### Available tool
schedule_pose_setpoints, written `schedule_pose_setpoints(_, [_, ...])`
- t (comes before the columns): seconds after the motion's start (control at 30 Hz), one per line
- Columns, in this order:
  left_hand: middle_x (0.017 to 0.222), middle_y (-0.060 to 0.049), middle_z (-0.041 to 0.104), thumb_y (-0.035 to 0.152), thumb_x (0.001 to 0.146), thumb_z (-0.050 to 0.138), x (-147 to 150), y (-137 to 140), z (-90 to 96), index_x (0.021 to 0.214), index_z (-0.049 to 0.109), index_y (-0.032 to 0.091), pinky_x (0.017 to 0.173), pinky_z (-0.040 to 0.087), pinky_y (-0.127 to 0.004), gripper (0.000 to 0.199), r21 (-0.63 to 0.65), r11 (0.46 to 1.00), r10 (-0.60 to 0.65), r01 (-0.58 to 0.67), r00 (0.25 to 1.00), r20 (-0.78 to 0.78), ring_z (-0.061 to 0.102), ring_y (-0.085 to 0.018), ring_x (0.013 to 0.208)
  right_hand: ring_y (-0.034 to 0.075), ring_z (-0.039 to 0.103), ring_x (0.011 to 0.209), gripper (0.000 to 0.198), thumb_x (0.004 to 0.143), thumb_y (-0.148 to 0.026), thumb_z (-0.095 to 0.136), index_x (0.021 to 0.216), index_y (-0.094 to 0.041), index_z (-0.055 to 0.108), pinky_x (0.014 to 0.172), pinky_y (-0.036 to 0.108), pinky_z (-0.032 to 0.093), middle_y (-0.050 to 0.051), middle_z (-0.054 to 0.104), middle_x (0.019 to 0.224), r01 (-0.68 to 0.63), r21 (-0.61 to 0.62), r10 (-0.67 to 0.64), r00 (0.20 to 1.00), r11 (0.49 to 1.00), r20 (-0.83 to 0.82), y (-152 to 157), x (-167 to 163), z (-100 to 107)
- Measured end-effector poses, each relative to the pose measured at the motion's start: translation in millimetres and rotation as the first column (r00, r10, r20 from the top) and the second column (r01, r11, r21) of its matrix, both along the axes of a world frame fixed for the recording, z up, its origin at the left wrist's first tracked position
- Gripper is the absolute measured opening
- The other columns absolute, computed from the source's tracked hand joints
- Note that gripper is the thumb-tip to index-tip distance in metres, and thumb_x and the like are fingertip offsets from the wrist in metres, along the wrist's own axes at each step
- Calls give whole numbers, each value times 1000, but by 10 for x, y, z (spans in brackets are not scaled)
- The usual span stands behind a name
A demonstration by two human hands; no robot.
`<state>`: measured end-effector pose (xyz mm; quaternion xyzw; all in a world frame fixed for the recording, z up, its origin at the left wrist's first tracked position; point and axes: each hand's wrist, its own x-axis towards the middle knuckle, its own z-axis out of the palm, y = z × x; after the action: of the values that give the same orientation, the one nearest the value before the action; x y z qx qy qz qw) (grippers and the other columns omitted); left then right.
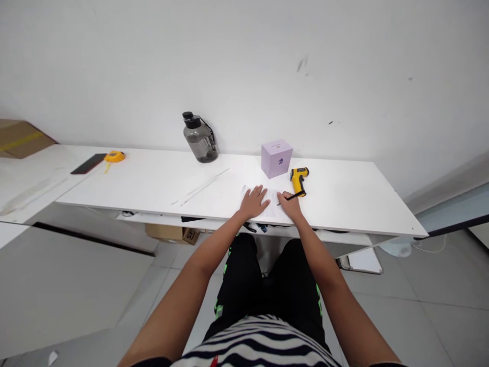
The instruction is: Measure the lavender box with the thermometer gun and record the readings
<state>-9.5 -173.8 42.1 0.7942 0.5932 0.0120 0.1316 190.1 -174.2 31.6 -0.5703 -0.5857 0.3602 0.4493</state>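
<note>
A white sheet of paper [271, 206] lies near the front edge of the white desk. My left hand [253, 203] rests flat on its left part, fingers stretched out and apart. In my right hand [289, 204] is a black pen [296, 195], its tip down at the sheet's right side. Just behind the paper stands a lilac box [276, 159] with a small dark emblem. To the right of the box, close to my right hand, lies a yellow and black infrared thermometer gun [298, 180].
A grey translucent water bottle [200, 138] stands against the wall. Farther left are an orange tape measure [115, 156], a dark flat slab [89, 163] and a cardboard box [23, 138]. Under the desktop [153, 183] runs a shelf with several items; another cardboard box [171, 233] shows below it.
</note>
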Motion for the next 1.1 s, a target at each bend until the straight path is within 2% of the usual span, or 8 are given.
schedule_pose_setpoints(0.2, [198, -7, 22, 56, 119, 34, -2, 2, -9, 187, 36, 23, 153, 18, -55, 76, 6, 1000, 0, 0, 1000, 30, 20, -29, 187, 18, 45, 66, 53, 89, -57, 69, 57, -30, 37, 67, 33, 37, -4, 44, 57, 1, -22, -1, 1000, 1000, 8, 5, 5, 33])
schedule_pose_setpoints(0.37, [198, -8, 22, 55, 118, 35, 0, 5, -26, 187, 37, 21, 153, 17, -56, 77, 11, 1000, -2, 1, 999, 49, 20, -31, 187, 18, 44, 66, 48, 87, -51, 67, 57, -29, 38, 67, 33, 37, -4, 44, 58, -2, -40, 2, 1000, 999, 8, 5, 5, 28])
schedule_pose_setpoints(0.5, [198, -8, 24, 56, 118, 35, -7, 7, -52, 186, 39, 24, 152, 19, -58, 75, 29, 1000, -6, 4, 998, 64, 22, -32, 187, 17, 43, 64, 47, 84, -51, 68, 56, -29, 37, 65, 33, 36, -4, 43, 56, -16, -47, 16, 1000, 999, 4, 9, 7, 42])
schedule_pose_setpoints(0.7, [198, -8, 25, 57, 118, 37, -11, 8, -59, 185, 40, 25, 153, 19, -55, 75, 33, 999, 5, -7, 998, 63, 23, -31, 187, 17, 42, 66, 48, 85, -53, 64, 57, -30, 33, 66, 33, 38, -5, 39, 56, 7, -21, -7, 1000, 1000, -3, 0, 1, 44])
schedule_pose_setpoints(0.9, [198, -8, 22, 56, 119, 34, 2, -2, -41, 186, 37, 22, 153, 18, -53, 76, 27, 1000, 12, -13, 999, 36, 21, -29, 187, 18, 42, 66, 51, 86, -58, 63, 58, -30, 31, 68, 34, 39, -5, 37, 57, 31, -4, -31, 1000, 1000, 5, 18, -5, 8])
schedule_pose_setpoints(1.1, [198, -7, 25, 57, 118, 36, -10, 4, -62, 185, 40, 23, 153, 20, -53, 75, 47, 999, 14, -16, 999, 37, 23, -30, 186, 18, 43, 66, 46, 83, -59, 61, 58, -31, 34, 67, 35, 37, -5, 37, 58, -4, -16, 4, 1000, 1000, 9, 34, -1, -37])
